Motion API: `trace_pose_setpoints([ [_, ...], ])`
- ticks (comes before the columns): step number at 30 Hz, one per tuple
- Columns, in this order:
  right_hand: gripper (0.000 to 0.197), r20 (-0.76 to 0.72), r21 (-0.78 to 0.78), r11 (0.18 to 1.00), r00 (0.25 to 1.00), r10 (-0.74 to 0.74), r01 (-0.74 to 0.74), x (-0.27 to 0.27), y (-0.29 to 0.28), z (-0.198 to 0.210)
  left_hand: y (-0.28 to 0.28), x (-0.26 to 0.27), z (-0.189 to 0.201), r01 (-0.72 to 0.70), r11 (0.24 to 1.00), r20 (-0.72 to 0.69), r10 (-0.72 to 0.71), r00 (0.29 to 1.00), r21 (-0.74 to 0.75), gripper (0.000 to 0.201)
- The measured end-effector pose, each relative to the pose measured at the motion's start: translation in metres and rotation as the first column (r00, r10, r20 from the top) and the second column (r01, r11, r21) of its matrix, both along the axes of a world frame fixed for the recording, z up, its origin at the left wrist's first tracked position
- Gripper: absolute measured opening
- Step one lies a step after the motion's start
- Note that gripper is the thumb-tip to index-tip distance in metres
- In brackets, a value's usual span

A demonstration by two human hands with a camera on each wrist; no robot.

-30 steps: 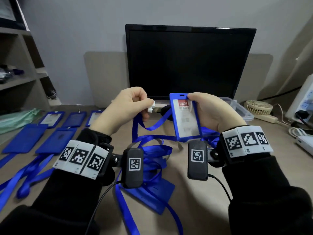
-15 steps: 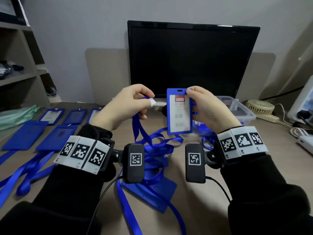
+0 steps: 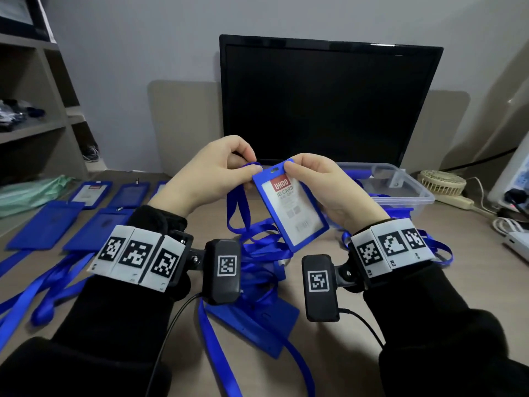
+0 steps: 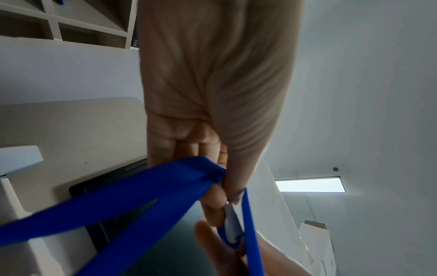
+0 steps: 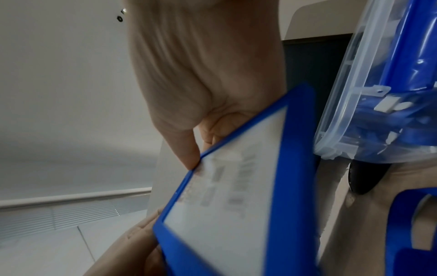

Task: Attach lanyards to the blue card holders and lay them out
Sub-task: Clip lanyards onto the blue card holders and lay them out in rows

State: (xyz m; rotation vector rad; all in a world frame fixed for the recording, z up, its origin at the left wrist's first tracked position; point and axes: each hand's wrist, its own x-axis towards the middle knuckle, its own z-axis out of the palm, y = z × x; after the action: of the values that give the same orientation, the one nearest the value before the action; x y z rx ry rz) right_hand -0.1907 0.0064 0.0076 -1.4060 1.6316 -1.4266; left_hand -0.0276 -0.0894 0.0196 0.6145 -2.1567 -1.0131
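Observation:
My right hand (image 3: 309, 173) holds a blue card holder (image 3: 292, 210) with a white ID card insert up in front of the monitor, thumb on its top edge near the slot. In the right wrist view the holder (image 5: 238, 196) fills the lower middle. My left hand (image 3: 229, 167) pinches the clip end of a blue lanyard (image 3: 237, 207) right against the holder's top left corner. The left wrist view shows the lanyard (image 4: 146, 198) doubled at my fingertips with a white clip (image 4: 232, 222) below them. The strap hangs down to a heap on the desk.
Several blue holders (image 3: 48, 224) with lanyards (image 3: 43, 285) lie in rows at the left. Another holder (image 3: 257, 322) lies under my wrists. A clear plastic box (image 3: 398, 187) holds more lanyards at the right. A black monitor (image 3: 329, 101) stands behind; a small fan (image 3: 442, 183) and cables lie far right.
My hands have come together: the lanyard clip moved right to the holder's top corner. The holder tilted, its bottom swinging to the right.

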Motion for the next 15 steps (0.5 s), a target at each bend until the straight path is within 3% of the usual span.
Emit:
trace_pose_setpoints([
  [7, 0.007, -0.075, -0.001, 0.999, 0.997, 0.035, -0.035, 0.0025, 0.0020, 0.0007, 0.0052, 0.0005, 0.0026, 0.033, 0.999, 0.060, -0.034, 0.998, 0.014, 0.013],
  [10, 0.007, -0.079, 0.005, 1.000, 0.997, 0.026, -0.025, 0.0005, 0.0020, -0.0004, 0.0010, -0.0013, 0.0004, -0.026, 0.999, 0.081, 0.029, 0.996, -0.038, 0.015],
  [13, 0.008, -0.063, 0.012, 1.000, 0.998, 0.010, -0.009, -0.0019, 0.0006, -0.0012, 0.0024, -0.0018, 0.0024, -0.053, 0.984, 0.031, 0.059, 0.998, -0.170, 0.014],
  [15, 0.009, -0.036, 0.007, 1.000, 0.999, 0.002, -0.002, -0.0034, 0.0001, -0.0010, 0.0059, -0.0003, 0.0054, -0.041, 0.983, -0.032, 0.036, 0.999, -0.180, 0.014],
])
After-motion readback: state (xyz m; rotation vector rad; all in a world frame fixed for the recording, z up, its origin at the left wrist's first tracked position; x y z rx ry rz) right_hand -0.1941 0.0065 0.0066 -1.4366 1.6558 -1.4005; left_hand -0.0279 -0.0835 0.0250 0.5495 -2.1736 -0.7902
